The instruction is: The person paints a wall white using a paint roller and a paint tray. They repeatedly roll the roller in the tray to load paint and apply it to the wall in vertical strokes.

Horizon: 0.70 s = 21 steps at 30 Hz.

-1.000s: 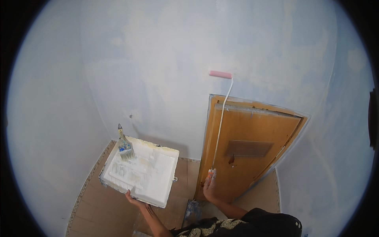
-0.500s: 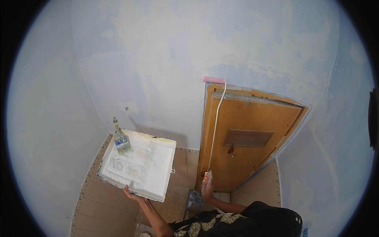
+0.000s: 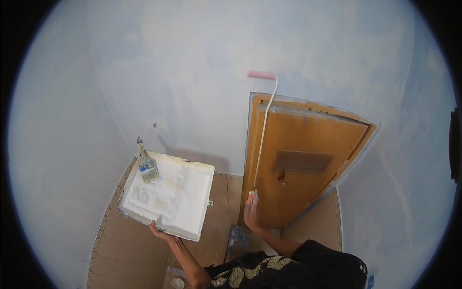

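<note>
My left hand (image 3: 161, 232) is closed on the near edge of a white paint tray (image 3: 192, 202), which carries white paint. A paint-spattered flat paintbrush (image 3: 147, 166) rests across the tray's far left corner, bristles inward and handle sticking out past the rim. My right hand (image 3: 250, 212) grips the orange and white handle of a long paint roller (image 3: 264, 130). Its thin white rod runs upward in front of the door, and the pink sleeve (image 3: 262, 75) lies against the patchy blue-white wall (image 3: 202, 62) above the door frame; the sleeve is slightly blurred.
A wooden door (image 3: 313, 135) with a brown frame stands ahead to the right. Beige tiles (image 3: 130, 241) cover the lower walls, edged by a patterned border. Below, a paint-stained surface (image 3: 238, 241) and a small round white object (image 3: 177, 282) show near my body.
The roller's pink sleeve has moved up the wall, from the top edge of the door frame to higher above it. My right hand has risen too. The tray is shifted up slightly in view.
</note>
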{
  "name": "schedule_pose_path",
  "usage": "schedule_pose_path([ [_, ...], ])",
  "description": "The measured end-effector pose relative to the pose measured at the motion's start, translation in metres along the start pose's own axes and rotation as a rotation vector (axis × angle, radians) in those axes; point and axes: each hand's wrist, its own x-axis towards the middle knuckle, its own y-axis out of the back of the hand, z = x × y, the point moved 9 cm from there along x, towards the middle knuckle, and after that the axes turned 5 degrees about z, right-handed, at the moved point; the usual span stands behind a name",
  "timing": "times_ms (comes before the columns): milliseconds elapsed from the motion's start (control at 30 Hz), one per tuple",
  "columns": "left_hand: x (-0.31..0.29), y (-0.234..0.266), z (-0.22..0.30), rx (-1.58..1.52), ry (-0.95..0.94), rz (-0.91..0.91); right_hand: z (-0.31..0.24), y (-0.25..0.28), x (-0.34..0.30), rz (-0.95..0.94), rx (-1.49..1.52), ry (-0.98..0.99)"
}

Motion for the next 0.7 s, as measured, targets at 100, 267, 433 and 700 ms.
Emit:
schedule_pose_path([
  [100,-0.004,-0.005,-0.001,0.012,-0.007,0.011,0.008,0.001,0.008,0.067,-0.089,0.162],
  [267,-0.012,-0.016,0.004,0.033,-0.028,0.026,0.010,0.015,-0.024,0.058,0.103,0.155],
  [433,-0.020,-0.003,0.018,-0.003,-0.004,0.033,-0.079,0.024,0.013,0.083,0.069,0.288],
  [700,-0.022,-0.022,0.055,-0.098,-0.005,-0.071,-0.320,0.051,0.114,0.314,0.033,0.752],
])
